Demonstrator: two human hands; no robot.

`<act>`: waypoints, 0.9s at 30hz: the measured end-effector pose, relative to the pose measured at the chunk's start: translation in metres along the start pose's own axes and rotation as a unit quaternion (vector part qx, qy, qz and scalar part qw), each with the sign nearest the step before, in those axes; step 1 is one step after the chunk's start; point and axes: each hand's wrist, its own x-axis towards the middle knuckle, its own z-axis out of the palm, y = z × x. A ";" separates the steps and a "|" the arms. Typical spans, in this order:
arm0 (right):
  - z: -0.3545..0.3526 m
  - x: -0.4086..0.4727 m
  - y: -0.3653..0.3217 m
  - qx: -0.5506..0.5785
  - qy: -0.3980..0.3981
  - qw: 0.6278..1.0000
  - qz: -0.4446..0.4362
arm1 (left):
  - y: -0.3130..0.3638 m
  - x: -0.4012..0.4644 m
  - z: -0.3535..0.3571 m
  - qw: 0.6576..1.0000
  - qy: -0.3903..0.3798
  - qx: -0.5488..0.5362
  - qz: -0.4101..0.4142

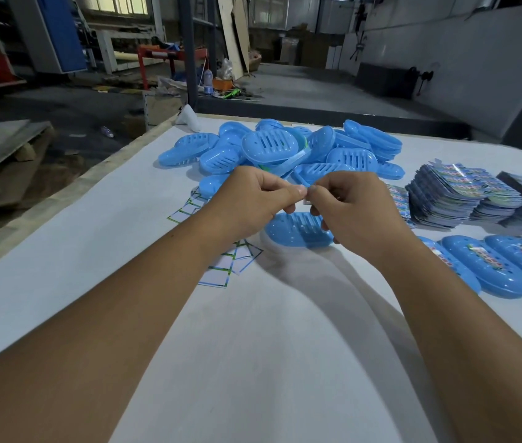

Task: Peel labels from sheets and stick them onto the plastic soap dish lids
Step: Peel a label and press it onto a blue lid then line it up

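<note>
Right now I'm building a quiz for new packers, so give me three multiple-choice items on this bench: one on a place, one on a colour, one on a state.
1. Where do the stacks of printed label sheets lie?
A. right of the heap of lids
B. on the floor
C. under the forearms

2. What colour are the slotted plastic soap dish lids?
A. red
B. blue
C. black

3. What are the left hand and right hand doing?
A. resting flat on the white table
B. lifting a lid each
C. pinching a small item between them above a single lid

Answers: 1 A, the stacks sit on the table to the right of the heap. 2 B, every lid is light blue. 3 C, the thumbs and fingertips meet on something small, too hidden to name.
</note>
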 end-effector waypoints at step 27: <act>-0.009 0.009 0.013 0.037 -0.010 0.995 0.088 | -0.010 0.005 -0.002 0.998 0.048 0.024 -0.045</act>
